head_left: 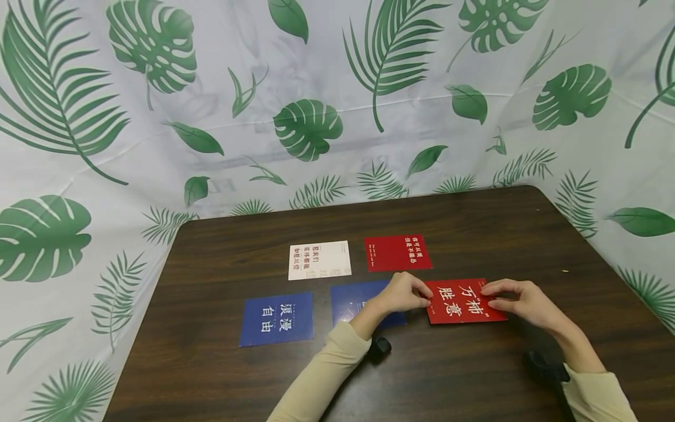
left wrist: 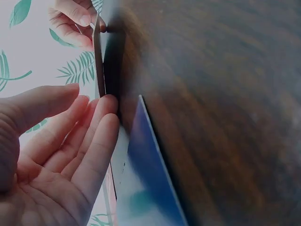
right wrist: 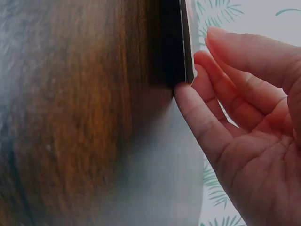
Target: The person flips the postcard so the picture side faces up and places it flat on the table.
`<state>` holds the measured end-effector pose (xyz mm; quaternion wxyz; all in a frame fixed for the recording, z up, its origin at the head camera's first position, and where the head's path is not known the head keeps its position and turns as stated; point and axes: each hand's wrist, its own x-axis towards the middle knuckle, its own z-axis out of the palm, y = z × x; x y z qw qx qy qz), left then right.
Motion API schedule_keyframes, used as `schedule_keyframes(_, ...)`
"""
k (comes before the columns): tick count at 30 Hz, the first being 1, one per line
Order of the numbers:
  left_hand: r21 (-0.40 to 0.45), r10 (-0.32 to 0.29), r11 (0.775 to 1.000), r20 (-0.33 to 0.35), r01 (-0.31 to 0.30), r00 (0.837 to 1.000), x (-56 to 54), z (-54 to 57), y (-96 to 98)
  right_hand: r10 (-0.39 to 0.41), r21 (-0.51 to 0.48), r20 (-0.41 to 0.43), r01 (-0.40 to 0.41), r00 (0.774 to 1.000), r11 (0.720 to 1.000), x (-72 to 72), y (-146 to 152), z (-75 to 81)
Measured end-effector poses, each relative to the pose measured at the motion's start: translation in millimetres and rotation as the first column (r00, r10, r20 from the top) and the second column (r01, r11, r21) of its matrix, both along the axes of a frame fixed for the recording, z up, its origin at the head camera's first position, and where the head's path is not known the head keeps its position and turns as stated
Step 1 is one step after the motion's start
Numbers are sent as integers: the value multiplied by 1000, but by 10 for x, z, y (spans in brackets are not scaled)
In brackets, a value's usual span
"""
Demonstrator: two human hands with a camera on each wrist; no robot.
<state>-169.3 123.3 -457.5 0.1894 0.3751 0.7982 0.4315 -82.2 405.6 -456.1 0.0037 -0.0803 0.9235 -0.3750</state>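
Note:
A red card (head_left: pixel 459 302) with large white characters lies between my two hands at the right of the row. At its left edge are the fingertips of my left hand (head_left: pixel 403 293), the thumb held apart from the fingers (left wrist: pixel 101 141) in the left wrist view. My right hand (head_left: pixel 522 299) touches the card's right edge with its fingertips, and in the right wrist view its thumb (right wrist: pixel 244 49) stands off the card's dark edge (right wrist: pixel 186 47). A blue card (head_left: pixel 348 302) is partly hidden under my left hand and wrist.
Another blue card (head_left: pixel 276 319) lies at the left. Behind are a white card (head_left: pixel 316 261) and a second red card (head_left: pixel 398 253). The dark wooden table (head_left: pixel 422 381) ends at a leaf-patterned curtain (head_left: pixel 316 58). Black straps with cameras sit at both wrists.

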Motion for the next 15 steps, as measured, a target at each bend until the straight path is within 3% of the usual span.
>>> schedule_keyframes(3,-35,0,999,-11,-1,1000,-1,19,2,-19,42,22,18,1000,999,-17,-20,1)
schedule_keyframes(9,-67,18,998,38,-16,999,6,48,8,-47,112,94,36,994,993,-57,-71,16)
schedule_keyframes(15,-50,47,998,81,-43,996,22,31,4,-61,114,88,51,994,992,-48,-106,18)
